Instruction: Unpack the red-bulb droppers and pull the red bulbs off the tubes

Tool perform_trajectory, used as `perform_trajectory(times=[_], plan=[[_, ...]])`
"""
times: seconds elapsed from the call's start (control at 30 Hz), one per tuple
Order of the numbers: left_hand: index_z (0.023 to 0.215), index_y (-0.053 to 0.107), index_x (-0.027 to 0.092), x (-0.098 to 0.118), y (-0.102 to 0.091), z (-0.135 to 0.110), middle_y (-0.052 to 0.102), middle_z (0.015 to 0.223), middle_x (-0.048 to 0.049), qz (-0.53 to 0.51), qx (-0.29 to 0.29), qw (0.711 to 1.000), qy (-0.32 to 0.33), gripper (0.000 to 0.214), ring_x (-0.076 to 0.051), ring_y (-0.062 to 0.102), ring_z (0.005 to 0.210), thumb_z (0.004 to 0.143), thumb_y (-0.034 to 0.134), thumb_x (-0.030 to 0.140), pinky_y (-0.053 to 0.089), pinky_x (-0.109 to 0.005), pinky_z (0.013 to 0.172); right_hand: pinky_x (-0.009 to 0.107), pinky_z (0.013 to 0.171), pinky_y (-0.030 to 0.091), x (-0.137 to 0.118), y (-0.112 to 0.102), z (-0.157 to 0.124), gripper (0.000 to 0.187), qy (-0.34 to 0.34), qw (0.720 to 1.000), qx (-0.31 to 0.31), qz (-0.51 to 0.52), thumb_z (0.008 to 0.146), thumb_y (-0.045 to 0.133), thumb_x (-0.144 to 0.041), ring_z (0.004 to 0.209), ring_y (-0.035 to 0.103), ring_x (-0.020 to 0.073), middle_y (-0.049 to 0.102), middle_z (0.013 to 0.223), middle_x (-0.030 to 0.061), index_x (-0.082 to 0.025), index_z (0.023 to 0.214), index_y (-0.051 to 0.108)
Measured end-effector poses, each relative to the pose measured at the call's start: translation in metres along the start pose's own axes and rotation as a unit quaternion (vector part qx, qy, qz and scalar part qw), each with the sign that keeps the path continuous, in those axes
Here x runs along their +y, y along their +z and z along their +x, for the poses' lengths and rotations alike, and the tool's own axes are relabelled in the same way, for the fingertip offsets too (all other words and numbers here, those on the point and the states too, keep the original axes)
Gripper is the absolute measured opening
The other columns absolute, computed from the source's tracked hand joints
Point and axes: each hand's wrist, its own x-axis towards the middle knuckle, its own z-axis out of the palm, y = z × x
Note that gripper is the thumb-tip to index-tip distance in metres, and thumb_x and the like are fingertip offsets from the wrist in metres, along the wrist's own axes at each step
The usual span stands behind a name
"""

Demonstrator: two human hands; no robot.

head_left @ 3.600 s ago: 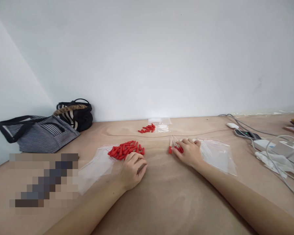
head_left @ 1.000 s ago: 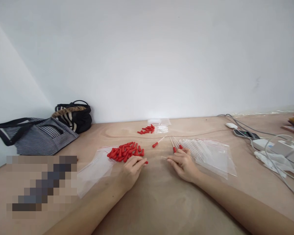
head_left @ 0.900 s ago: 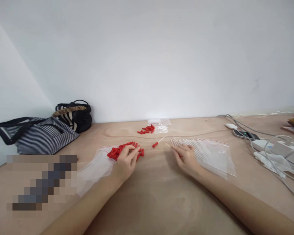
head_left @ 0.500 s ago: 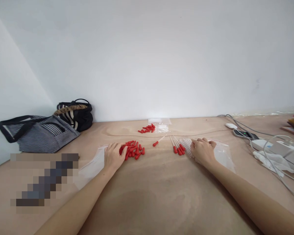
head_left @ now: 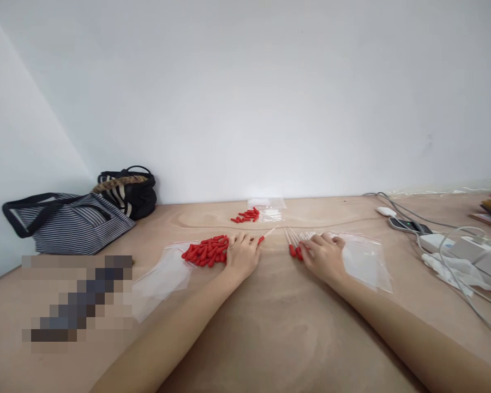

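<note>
My left hand (head_left: 242, 255) lies palm down at the right edge of a heap of red rubber bulbs (head_left: 204, 252), its fingers loosely bent and apart. Beside its index finger and thumb is a single dropper (head_left: 270, 232), a red bulb on a slim pale tube, lying on the table. My right hand (head_left: 324, 257) rests over a row of clear thin tubes (head_left: 306, 236), partly hiding them. Its thumb reaches a few droppers with red bulbs (head_left: 292, 250), their tips pointing away from me. I see nothing gripped in either hand.
Farther back lie a smaller group of red bulbs (head_left: 247, 215) and thin tubes (head_left: 271, 214) on a plastic bag (head_left: 279, 202). Flat clear bags (head_left: 161, 281) lie on both sides. Striped bag (head_left: 79, 226) at left; cables and a power strip (head_left: 468, 251) at right.
My left hand has moved right, from the heap's left side to its right edge; the heap is now gathered farther left. My right hand has shifted slightly left, over the red-bulbed droppers.
</note>
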Motion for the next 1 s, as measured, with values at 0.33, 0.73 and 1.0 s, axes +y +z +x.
perform_trajectory(times=[0.33,0.73,1.0], plan=[[0.074,0.063,0.014,0.002,0.014,0.025,0.061,0.083,-0.0130,-0.008,0.010,0.999,-0.044,0.021,-0.028,0.049,0.086,0.082,0.045,0.020,0.031,-0.043,0.072,0.033,0.072,0.020,-0.026,0.001,-0.009,0.020,-0.125,0.986,-0.008,0.108,0.081,0.046,-0.023,0.073,0.045,0.0143,0.057,0.067,0.0015,-0.022,0.076,0.065],[0.083,0.055,0.016,-0.016,-0.027,-0.057,0.060,0.078,-0.0044,-0.184,0.021,0.977,0.109,0.015,-0.018,0.051,0.075,0.086,0.041,0.021,0.039,-0.031,0.069,0.035,0.079,0.020,-0.058,0.000,-0.005,0.021,-0.215,0.958,0.005,0.189,0.086,0.046,-0.032,0.077,0.047,0.0142,0.062,0.075,0.0014,-0.023,0.094,0.062],[0.074,0.055,0.018,-0.015,-0.024,-0.056,0.058,0.069,-0.0032,-0.220,0.008,0.967,0.125,0.021,-0.016,0.050,0.066,0.088,0.040,0.022,0.041,-0.030,0.066,0.034,0.075,0.019,-0.059,-0.005,-0.008,0.023,-0.239,0.949,-0.015,0.203,0.085,0.042,-0.024,0.064,0.041,0.0114,0.053,0.055,-0.0020,-0.020,0.075,0.062]])
